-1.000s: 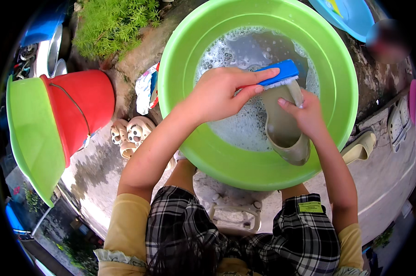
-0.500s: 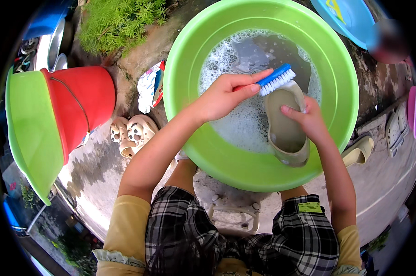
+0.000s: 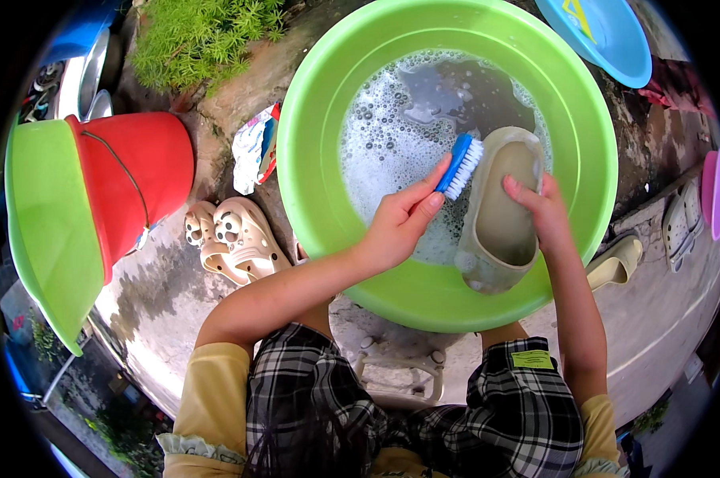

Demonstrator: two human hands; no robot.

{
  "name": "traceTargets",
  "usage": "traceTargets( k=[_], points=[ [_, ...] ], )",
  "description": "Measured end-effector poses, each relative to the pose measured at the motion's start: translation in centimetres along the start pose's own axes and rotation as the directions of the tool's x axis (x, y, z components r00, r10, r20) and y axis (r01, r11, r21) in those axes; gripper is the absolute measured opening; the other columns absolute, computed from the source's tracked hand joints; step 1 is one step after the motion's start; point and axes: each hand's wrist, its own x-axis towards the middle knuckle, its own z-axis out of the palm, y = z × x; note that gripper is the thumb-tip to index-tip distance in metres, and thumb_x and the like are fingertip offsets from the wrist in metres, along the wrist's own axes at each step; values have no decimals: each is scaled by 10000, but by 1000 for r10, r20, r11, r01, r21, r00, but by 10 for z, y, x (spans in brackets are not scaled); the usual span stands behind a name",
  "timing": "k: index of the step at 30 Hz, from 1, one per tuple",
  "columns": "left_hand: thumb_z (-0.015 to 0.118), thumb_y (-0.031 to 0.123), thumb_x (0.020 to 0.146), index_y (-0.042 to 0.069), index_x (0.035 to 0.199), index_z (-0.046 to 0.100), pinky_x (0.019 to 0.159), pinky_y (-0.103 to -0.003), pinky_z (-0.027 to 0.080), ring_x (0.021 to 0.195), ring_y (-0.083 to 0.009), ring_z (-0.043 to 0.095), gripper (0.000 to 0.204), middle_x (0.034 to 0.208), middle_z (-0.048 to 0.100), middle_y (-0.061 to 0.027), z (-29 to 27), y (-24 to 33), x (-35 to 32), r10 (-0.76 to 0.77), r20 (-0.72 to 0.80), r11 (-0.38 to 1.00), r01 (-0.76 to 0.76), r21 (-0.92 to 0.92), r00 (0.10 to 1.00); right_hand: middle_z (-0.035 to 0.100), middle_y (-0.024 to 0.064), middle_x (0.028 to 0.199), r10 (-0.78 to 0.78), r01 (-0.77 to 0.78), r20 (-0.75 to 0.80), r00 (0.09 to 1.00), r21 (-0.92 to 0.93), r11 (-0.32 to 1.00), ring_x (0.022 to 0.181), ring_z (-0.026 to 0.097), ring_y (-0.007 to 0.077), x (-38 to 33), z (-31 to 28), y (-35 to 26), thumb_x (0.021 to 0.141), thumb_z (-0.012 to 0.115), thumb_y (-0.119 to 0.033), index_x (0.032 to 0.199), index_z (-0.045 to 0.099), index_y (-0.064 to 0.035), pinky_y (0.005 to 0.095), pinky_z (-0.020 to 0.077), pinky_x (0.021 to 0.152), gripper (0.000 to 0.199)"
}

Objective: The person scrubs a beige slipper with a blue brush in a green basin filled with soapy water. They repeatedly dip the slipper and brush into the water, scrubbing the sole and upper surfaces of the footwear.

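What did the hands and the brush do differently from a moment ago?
The left hand slid the blue brush from across the top of the grey shoe down to its left side, bristles against the edge. The right hand kept hold of the shoe, which stayed in the soapy water of the green basin. The red bucket did not move.

We cannot see the handle of the blue scrub brush with white bristles (image 3: 460, 165), since our left hand (image 3: 398, 223) covers it. Our right hand (image 3: 540, 209) hides part of the grey-beige rubber shoe (image 3: 499, 227). The round blue plastic basin (image 3: 607, 33) is cut off at the upper edge.
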Motion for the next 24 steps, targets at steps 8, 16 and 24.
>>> traceTargets(
  k=[8,16,24],
  points=[
    [503,100,923,94,1342,431,713,-209,410,687,-60,466,426,1020,611,-7,-16,27,42,201,89,884,-220,413,976,644,80,927,-42,43,39,998,-31,999,809,621,152,6,0,-6,795,680,-200,1062,590,0,293,496,720,346],
    [459,108,946,102,1385,360,609,-177,381,620,-45,401,449,845,543,40,7,23,37,96,-93,963,-68,262,991,638,101,962,-29,29,-5,1000,11,1000,843,623,178,0,6,-1,806,667,-245,1114,560,1,306,495,756,408],
    [403,120,951,104,1435,206,812,-294,435,919,-275,595,523,1098,581,-194,22,32,30,-18,-87,956,43,291,996,614,112,1029,-132,138,-149,980,29,990,878,613,185,6,12,0,811,663,-283,1128,554,-15,308,495,763,429]
  ],
)
